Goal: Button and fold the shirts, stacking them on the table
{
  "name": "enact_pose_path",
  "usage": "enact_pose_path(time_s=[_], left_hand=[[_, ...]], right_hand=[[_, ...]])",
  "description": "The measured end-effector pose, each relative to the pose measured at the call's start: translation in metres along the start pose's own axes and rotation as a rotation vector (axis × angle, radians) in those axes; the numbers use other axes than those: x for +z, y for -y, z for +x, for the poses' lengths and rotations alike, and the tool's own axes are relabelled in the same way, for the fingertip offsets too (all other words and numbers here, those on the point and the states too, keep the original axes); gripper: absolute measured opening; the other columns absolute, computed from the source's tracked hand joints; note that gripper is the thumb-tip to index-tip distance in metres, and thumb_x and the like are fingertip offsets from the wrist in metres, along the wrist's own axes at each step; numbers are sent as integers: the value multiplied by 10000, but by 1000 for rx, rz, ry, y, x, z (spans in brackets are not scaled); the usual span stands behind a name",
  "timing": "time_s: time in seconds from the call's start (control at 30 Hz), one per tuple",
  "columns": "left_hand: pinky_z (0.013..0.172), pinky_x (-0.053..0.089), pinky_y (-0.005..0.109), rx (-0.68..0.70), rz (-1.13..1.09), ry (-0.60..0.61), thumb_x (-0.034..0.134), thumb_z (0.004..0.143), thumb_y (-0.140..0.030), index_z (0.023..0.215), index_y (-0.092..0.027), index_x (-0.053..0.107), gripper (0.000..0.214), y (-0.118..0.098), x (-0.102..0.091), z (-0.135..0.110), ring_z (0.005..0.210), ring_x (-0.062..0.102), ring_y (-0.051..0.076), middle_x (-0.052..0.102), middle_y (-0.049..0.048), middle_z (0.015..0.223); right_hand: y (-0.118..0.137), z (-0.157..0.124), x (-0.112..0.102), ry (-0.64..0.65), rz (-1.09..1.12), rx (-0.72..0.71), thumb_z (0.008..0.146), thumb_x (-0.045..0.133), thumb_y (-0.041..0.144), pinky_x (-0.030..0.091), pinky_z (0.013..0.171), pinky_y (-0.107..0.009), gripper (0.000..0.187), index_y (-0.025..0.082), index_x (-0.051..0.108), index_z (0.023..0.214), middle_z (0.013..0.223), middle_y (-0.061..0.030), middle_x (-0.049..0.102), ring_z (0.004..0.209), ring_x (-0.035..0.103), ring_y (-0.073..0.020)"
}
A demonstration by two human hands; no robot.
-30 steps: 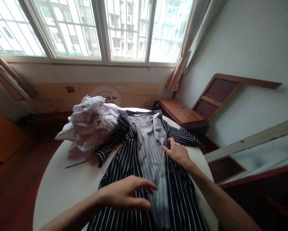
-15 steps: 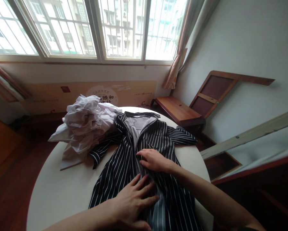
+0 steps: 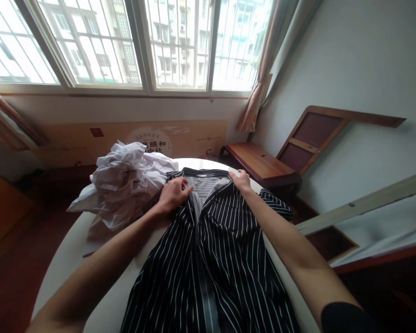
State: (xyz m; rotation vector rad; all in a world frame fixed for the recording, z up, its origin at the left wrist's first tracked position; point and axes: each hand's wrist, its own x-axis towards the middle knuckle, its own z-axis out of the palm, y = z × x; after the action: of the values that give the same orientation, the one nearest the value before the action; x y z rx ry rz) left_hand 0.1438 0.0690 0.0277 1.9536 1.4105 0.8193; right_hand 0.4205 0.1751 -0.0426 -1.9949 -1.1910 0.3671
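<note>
A black shirt with white stripes [image 3: 211, 245] lies front-up on a round white table [image 3: 72, 249], its two front panels closed over the grey striped inside. My left hand [image 3: 173, 194] is closed on the shirt's left collar and shoulder. My right hand [image 3: 240, 179] is closed on the right collar and shoulder at the far end of the shirt. Both arms reach out over the shirt's length.
A heap of crumpled white clothes [image 3: 124, 185] sits on the table, left of the shirt and touching it. A wooden bench [image 3: 259, 162] and a leaning wooden frame [image 3: 319, 134] stand at the right wall. Windows and a cardboard sheet [image 3: 131, 138] are behind.
The right front panel was folded shut over the grey inside. Both hands then moved from the shirt's middle up to the collar and closed on it.
</note>
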Motion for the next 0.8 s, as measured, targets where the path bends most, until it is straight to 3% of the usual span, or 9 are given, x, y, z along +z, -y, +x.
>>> enact_pose_path(time_s=[0.07, 0.17, 0.27, 0.4, 0.47, 0.57, 0.67, 0.73, 0.8], left_hand=[[840, 505, 411, -39, 56, -34, 538, 893, -333, 1189, -144, 531, 351, 6, -6, 35, 1004, 576, 207, 557, 100, 1178], [841, 506, 415, -93, 139, -58, 537, 893, -339, 1192, -145, 528, 357, 18, -5, 72, 1006, 575, 210, 553, 91, 1181], [828, 502, 392, -142, 205, -66, 581, 864, -327, 1136, -127, 566, 338, 32, -2, 103, 1002, 581, 229, 580, 95, 1141], [702, 473, 274, -228, 222, -53, 708, 692, -207, 786, -100, 649, 154, 46, -14, 148, 851, 617, 229, 652, 94, 782], [619, 450, 239, -227, 29, -26, 663, 685, -176, 674, -110, 616, 82, 49, -25, 165, 692, 595, 170, 600, 50, 624], [551, 428, 217, -139, -339, 26, 545, 760, -194, 701, -119, 586, 104, 51, -36, 170, 557, 525, 102, 560, 11, 599], [540, 433, 213, -157, -467, 178, 496, 799, -203, 751, -117, 577, 128, 55, -41, 162, 542, 521, 89, 557, 13, 630], [532, 423, 215, -186, -474, 258, 535, 799, -228, 756, -119, 569, 122, 59, -45, 160, 531, 512, 87, 542, 9, 626], [551, 422, 229, -178, -358, 169, 578, 796, -273, 762, -125, 566, 152, 62, -48, 167, 538, 506, 90, 542, 9, 640]], right_hand=[[-3, 8, 5, 70, -5, 28, 716, 642, 401, 398, 943, -361, 493, 136, 596, 1130, 1184, -171, 582, 1117, 536, -272], [-4, 13, 9, 213, 78, -4, 695, 635, 364, 447, 809, -306, 285, 160, 669, 891, 894, -97, 672, 931, 610, -235], [0, 28, 5, 221, 151, 7, 701, 594, 323, 445, 636, -257, 176, 156, 645, 728, 628, -40, 606, 708, 593, -190], [9, 60, -15, 225, 280, 68, 722, 484, 246, 380, 467, -236, 127, 162, 535, 641, 476, 17, 419, 486, 428, -129], [12, 73, -25, 262, 348, 80, 733, 434, 230, 369, 438, -228, 137, 182, 466, 609, 462, 30, 360, 445, 372, -113], [10, 77, -36, 422, 493, 127, 750, 404, 246, 386, 429, -235, 172, 202, 409, 583, 462, 13, 378, 429, 378, -117], [5, 69, -40, 597, 587, 170, 753, 412, 245, 410, 437, -253, 173, 191, 438, 591, 475, -16, 444, 436, 419, -134], [6, 65, -40, 600, 574, 133, 769, 417, 240, 441, 471, -261, 178, 174, 474, 614, 494, -26, 481, 465, 459, -144], [14, 64, -35, 489, 510, 52, 795, 428, 243, 471, 527, -270, 186, 150, 516, 660, 534, -40, 527, 518, 503, -154]])
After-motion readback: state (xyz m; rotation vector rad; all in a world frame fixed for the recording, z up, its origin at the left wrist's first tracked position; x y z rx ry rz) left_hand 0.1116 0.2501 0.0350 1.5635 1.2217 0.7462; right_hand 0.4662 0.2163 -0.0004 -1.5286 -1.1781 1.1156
